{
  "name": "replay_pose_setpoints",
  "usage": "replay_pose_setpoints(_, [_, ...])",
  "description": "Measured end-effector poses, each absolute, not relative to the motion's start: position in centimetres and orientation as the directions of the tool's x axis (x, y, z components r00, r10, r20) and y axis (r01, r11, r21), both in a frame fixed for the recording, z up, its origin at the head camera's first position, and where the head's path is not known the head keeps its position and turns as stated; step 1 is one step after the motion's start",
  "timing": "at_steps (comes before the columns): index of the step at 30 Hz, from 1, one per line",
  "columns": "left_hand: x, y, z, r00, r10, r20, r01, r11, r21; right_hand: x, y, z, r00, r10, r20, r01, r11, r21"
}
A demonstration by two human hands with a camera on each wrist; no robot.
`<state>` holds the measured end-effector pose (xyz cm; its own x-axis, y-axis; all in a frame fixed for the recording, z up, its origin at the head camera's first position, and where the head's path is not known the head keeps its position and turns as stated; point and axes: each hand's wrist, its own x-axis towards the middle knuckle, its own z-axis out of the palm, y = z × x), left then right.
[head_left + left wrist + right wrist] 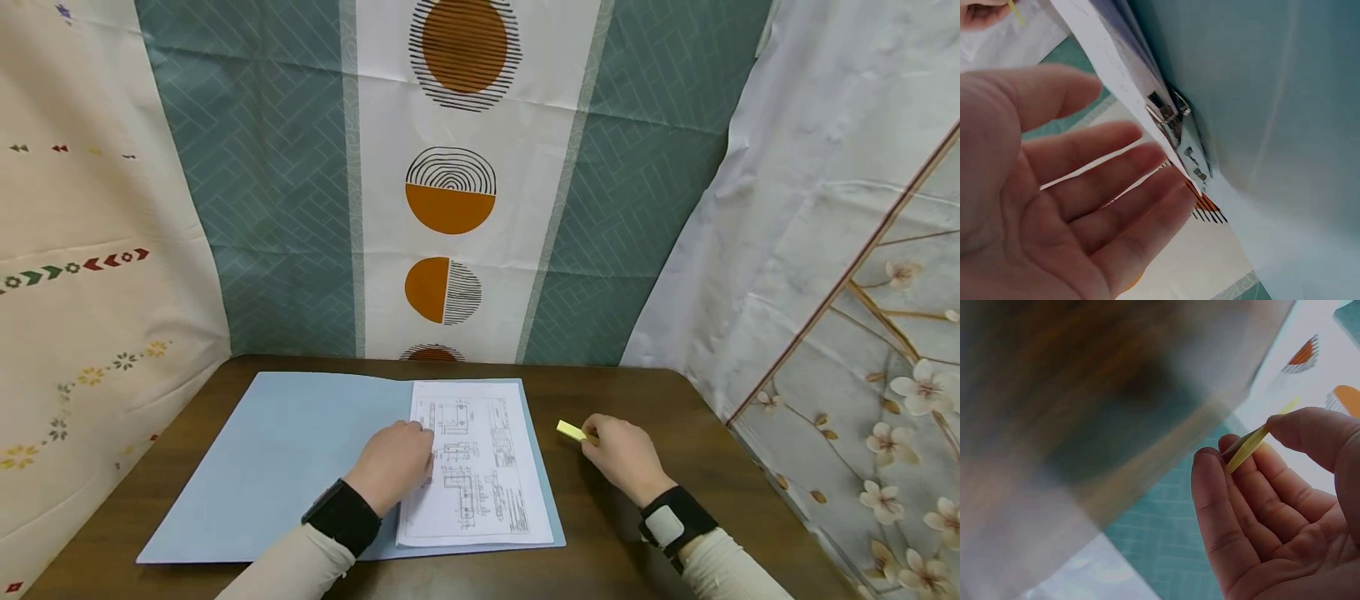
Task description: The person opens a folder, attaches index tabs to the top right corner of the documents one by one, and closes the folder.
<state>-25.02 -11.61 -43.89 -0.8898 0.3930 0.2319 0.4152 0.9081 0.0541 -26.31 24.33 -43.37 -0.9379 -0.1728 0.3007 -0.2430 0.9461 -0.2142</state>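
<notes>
A light blue folder (277, 467) lies open on the table, with a stack of white sheets (517, 500) printed with technical drawings on its right side. My left hand (397, 467) is over the left edge of the sheets near the fold. In the left wrist view its fingers (1116, 165) are loosely extended and hold nothing, beside a metal clip (1169, 115) at the folder's spine. To the right of the folder, my right hand (622, 454) pinches a small yellow sticky note (571, 430) between thumb and fingers, above the table.
The brown wooden table (600, 533) extends right of the folder. Behind it hangs a green and white curtain (292, 208) with orange circles. Patterned cloths (97, 217) hang at the left and a floral one (847, 333) at the right.
</notes>
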Motion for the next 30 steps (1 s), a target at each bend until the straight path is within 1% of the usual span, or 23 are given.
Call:
replay_pose_setpoints(3, [-25.1, -11.2, -43.9, -0.876, 0.391, 0.283, 0.429, 0.900, 0.082, -26.2, 23.1, -42.9, -0.930, -0.194, 0.312, -0.268, 0.939, -0.215])
replay_pose_setpoints(6, [-25.2, -10.6, -43.4, -0.860, 0.393, 0.325, 0.458, 0.876, 0.153, -26.1, 21.6, -42.4, -0.921, -0.217, 0.324, -0.294, 0.933, -0.210])
replay_pose_setpoints(11, [-25.1, -9.3, -42.6, -0.844, 0.406, 0.351, 0.510, 0.812, 0.284, -25.6, 18.7, -41.6, -0.903, -0.265, 0.337, -0.344, 0.917, -0.200])
replay_pose_setpoints(17, [-24.8, -8.4, -42.6, -0.829, 0.424, 0.365, 0.548, 0.747, 0.376, -24.7, 15.8, -40.6, -0.860, -0.367, 0.353, -0.447, 0.876, -0.179])
replay_pose_setpoints(22, [-24.7, -8.1, -42.6, -0.813, 0.440, 0.381, 0.575, 0.707, 0.411, -24.3, 14.3, -40.0, -0.816, -0.452, 0.360, -0.530, 0.834, -0.156])
replay_pose_setpoints(25, [-24.8, -8.1, -42.3, -0.801, 0.447, 0.399, 0.590, 0.703, 0.397, -24.2, 13.7, -40.0, -0.808, -0.466, 0.360, -0.545, 0.824, -0.154])
replay_pose_setpoints(30, [-25.1, -8.3, -42.0, -0.809, 0.436, 0.395, 0.578, 0.714, 0.396, -24.3, 13.2, -40.0, -0.802, -0.482, 0.352, -0.559, 0.813, -0.160])
